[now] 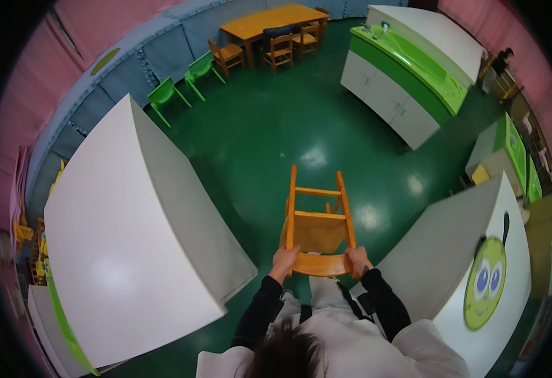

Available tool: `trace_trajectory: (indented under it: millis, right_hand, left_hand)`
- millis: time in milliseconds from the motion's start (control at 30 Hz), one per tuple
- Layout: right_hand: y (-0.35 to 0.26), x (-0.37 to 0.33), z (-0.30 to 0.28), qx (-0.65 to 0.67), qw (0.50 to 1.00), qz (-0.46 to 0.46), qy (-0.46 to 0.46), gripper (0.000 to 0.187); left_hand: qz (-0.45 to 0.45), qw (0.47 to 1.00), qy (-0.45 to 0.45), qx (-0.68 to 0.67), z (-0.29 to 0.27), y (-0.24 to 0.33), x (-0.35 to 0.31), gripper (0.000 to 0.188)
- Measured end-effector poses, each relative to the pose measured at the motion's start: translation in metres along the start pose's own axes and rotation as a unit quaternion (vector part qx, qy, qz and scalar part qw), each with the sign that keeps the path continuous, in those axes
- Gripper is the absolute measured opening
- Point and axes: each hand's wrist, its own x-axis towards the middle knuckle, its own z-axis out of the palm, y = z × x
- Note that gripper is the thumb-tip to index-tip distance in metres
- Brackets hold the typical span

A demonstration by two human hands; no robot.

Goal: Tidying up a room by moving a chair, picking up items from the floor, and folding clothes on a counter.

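Observation:
A small orange wooden chair (315,265) is in front of my body, tipped so that its legs point away from me. My left hand (285,259) is closed round the left side of the chair near the curved top rail. On the opposite side, my right hand (358,258) grips the other upright at about the same height. The seat board shows between the two uprights, below a crossbar. Whether any leg touches the green floor (250,135) I cannot tell. My fingertips are partly hidden behind the wood.
White cabinets stand close on my left (125,239) and right (439,246). Ahead right is a green-topped sink unit (376,94). At the back are a wooden table (276,20) with chairs, and two green chairs (169,94). Another person (499,66) is at the far right.

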Motion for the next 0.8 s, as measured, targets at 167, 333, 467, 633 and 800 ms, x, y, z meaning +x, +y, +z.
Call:
trace_trajectory:
  millis: [167,333,467,633,800]
  right_hand:
    - [-0.089,0.107,0.016,0.036,0.998,0.014,-0.049,0.038]
    - [-0.194,0.181,0.016,-0.041,0.999,0.018,-0.017,0.037]
    - [-0.289,0.258,0.024,-0.030,0.999,0.009,-0.027,0.033]
    - [-0.405,0.354,0.044,-0.006,0.999,0.026,-0.020,0.030]
    - [-0.508,0.433,0.060,-0.075,0.997,-0.011,-0.032,0.031]
  left_hand:
    - [-0.018,1.000,0.011,-0.019,-0.012,0.085,0.100,0.041]
    - [-0.010,0.997,-0.012,-0.070,-0.020,0.156,0.192,0.051]
    - [-0.001,0.997,0.009,-0.080,-0.029,0.227,0.277,0.051]
    - [-0.006,0.997,-0.011,-0.079,-0.057,0.339,0.376,0.052]
    - [-0.019,0.997,-0.009,-0.076,-0.085,0.422,0.465,0.050]
